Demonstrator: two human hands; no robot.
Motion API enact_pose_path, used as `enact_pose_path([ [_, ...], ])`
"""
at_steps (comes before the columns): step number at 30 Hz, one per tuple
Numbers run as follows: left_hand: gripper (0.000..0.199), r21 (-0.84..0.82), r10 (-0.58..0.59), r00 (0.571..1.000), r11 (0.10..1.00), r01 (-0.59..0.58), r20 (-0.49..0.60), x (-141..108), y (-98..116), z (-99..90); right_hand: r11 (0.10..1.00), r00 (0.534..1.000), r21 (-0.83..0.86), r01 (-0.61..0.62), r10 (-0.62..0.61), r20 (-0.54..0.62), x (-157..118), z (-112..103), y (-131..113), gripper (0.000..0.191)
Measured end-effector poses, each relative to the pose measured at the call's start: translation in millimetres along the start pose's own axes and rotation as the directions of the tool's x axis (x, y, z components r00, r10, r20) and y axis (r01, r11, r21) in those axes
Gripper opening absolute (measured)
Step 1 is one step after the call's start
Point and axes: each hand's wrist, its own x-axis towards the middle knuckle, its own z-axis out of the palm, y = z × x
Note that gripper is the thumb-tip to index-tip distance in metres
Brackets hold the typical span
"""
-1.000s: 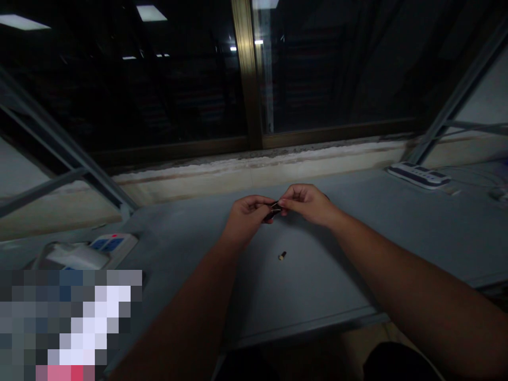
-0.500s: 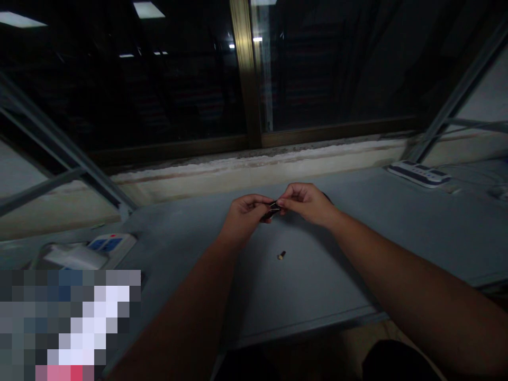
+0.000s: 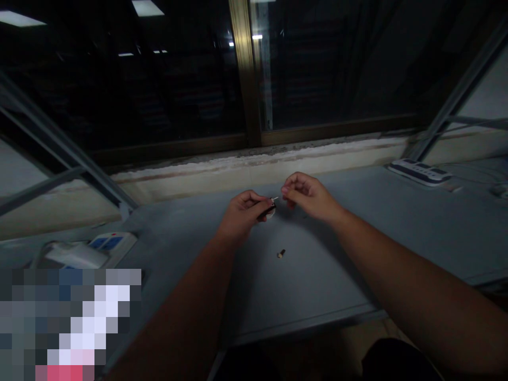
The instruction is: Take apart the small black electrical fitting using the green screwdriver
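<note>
Between thumb and fingers, my left hand (image 3: 244,214) grips a small dark object (image 3: 266,211) with a light ring-like part below it and a thin pale tip pointing right. My right hand (image 3: 307,196) is just to the right, a small gap away from that object, its thumb and fingertips pressed together; whatever they may hold is too small to make out. A small brass-and-dark piece (image 3: 281,254) lies on the grey table (image 3: 317,275), nearer to me than both hands.
On the left of the table is a power strip (image 3: 123,243) with a white adapter (image 3: 79,255) on it. Another power strip (image 3: 420,172) lies at the back right, with cables beyond. Metal frame posts stand at both sides before a dark window.
My right hand has moved up and away to the right from the dark object, opening a gap. My left hand still grips that object, whose pale tip now shows.
</note>
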Motion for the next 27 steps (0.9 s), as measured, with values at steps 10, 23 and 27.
enact_pose_path([
  [10, 0.036, -0.023, -0.019, 0.995, 1.0, 0.017, -0.1, 3.8, -1.5, -1.5, 0.878, 0.664, -0.475, 0.06, 0.32, 0.676, -26.2, 10.2, -27.3, 0.021],
  [23, 0.029, 0.002, -0.029, 0.998, 1.0, 0.029, -0.062, 2.4, -3.1, -2.0, 0.867, 0.811, -0.485, 0.109, 0.205, 0.548, -22.5, 1.6, -22.3, 0.013],
  [27, 0.032, 0.006, -0.029, 0.999, 1.0, 0.029, -0.035, 1.5, -3.6, -1.0, 0.94, 0.954, -0.339, 0.048, 0.057, 0.293, -13.1, -8.1, -13.6, 0.018],
])
